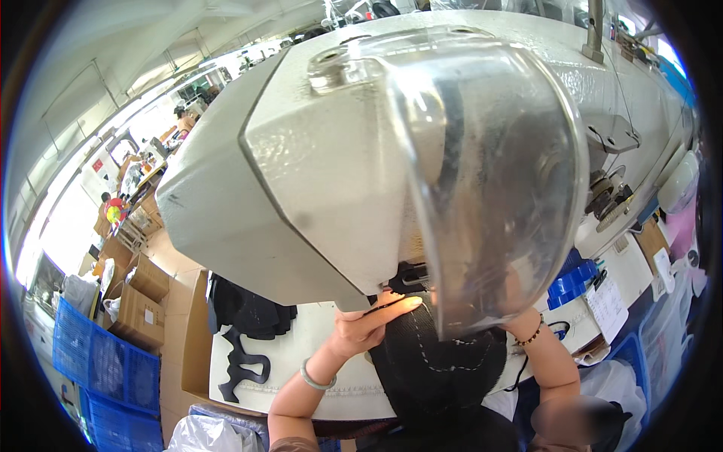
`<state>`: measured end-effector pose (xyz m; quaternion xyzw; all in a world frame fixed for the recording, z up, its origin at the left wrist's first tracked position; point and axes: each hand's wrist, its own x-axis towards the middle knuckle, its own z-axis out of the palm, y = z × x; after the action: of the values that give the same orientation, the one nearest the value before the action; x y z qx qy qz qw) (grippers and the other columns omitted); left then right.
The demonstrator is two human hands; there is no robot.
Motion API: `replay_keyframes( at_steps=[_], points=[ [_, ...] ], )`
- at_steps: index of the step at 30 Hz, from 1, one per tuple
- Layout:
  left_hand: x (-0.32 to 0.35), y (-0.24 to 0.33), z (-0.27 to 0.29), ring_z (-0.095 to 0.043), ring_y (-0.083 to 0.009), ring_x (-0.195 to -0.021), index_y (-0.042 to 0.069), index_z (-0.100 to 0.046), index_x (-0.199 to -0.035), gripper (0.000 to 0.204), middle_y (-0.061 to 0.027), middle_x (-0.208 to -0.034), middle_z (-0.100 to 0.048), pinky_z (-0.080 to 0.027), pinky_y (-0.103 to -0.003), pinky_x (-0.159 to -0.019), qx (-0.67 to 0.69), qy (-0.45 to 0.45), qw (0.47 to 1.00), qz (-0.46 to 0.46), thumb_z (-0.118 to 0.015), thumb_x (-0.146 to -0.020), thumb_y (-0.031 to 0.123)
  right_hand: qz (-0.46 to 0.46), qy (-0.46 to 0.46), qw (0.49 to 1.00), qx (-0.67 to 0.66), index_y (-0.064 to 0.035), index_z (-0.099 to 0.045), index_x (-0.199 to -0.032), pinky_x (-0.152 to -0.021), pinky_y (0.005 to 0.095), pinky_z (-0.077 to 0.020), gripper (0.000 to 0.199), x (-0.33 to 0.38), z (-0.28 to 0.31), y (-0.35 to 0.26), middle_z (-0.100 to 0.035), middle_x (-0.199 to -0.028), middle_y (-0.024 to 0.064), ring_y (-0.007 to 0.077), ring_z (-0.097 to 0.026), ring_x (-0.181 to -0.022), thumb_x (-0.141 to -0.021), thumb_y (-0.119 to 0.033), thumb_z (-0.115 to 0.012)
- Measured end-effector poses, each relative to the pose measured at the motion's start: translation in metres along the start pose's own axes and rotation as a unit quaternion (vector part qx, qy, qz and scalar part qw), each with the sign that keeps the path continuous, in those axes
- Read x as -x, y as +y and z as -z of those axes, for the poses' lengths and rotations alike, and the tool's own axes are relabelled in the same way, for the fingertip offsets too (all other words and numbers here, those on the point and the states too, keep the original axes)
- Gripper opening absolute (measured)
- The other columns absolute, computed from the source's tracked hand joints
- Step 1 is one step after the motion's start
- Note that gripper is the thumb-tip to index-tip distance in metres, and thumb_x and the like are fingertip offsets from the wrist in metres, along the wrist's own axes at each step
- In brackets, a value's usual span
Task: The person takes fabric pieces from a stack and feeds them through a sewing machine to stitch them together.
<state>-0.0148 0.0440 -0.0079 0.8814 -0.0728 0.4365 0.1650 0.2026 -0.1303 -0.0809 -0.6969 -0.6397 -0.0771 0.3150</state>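
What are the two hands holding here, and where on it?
The left hand presses on the far edge of the black fabric piece, fingers flat near the sewing machine needle. The right hand is hidden behind the clear guard; its grip cannot be told.

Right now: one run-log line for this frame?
left hand: flat on black fabric under sewing machine | right hand: behind clear guard, grip unclear | bench: black cut piece

A bright workshop — cardboard boxes and blue crates on the floor, daylit windows behind.
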Motion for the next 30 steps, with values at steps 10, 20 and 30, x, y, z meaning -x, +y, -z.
replay_keyframes(
  at_steps=[10, 20, 30],
  points=[
    [-0.042, 0.066, 0.025, -0.063, -0.0194, -0.084, 0.001, -0.063, -0.103, 0.031, -0.0068, -0.105, -0.062, -0.052, -0.028, -0.074, -0.08, -0.134, 0.984, 0.082, -0.065, -0.073, 0.009, -0.016, 0.055, 0.987, -0.15, -0.0098, -0.065, -0.104, -0.075, 0.0347, -0.0516, 0.029, -0.014, 0.028, -0.021, -0.065, -0.104, 0.009, 0.024, -0.063, -0.092, -0.075, -0.016, -0.064],
    [-0.037, 0.071, 0.012, -0.059, -0.0169, -0.094, 0.001, -0.062, -0.104, 0.037, -0.0027, -0.1, -0.06, -0.052, -0.026, -0.075, -0.192, -0.13, 0.971, 0.067, -0.071, -0.076, 0.023, 0.049, 0.107, 0.975, -0.189, -0.0044, -0.06, -0.095, -0.085, 0.0391, -0.0464, 0.024, -0.027, 0.037, -0.024, -0.061, -0.099, 0.0117, 0.0299, -0.057, -0.096, -0.072, -0.006, -0.062],
    [-0.044, 0.071, 0.017, -0.059, -0.0247, -0.094, -0.001, -0.061, -0.096, 0.037, -0.0104, -0.095, -0.06, -0.051, -0.032, -0.077, -0.174, -0.171, 0.966, 0.089, -0.075, -0.072, 0.024, 0.046, 0.03, 0.989, -0.141, -0.0089, -0.062, -0.099, -0.101, 0.0413, -0.0278, 0.024, -0.023, 0.039, -0.022, -0.063, -0.098, 0.0059, 0.0251, -0.055, -0.1, -0.076, -0.018, -0.061]
  ],
)
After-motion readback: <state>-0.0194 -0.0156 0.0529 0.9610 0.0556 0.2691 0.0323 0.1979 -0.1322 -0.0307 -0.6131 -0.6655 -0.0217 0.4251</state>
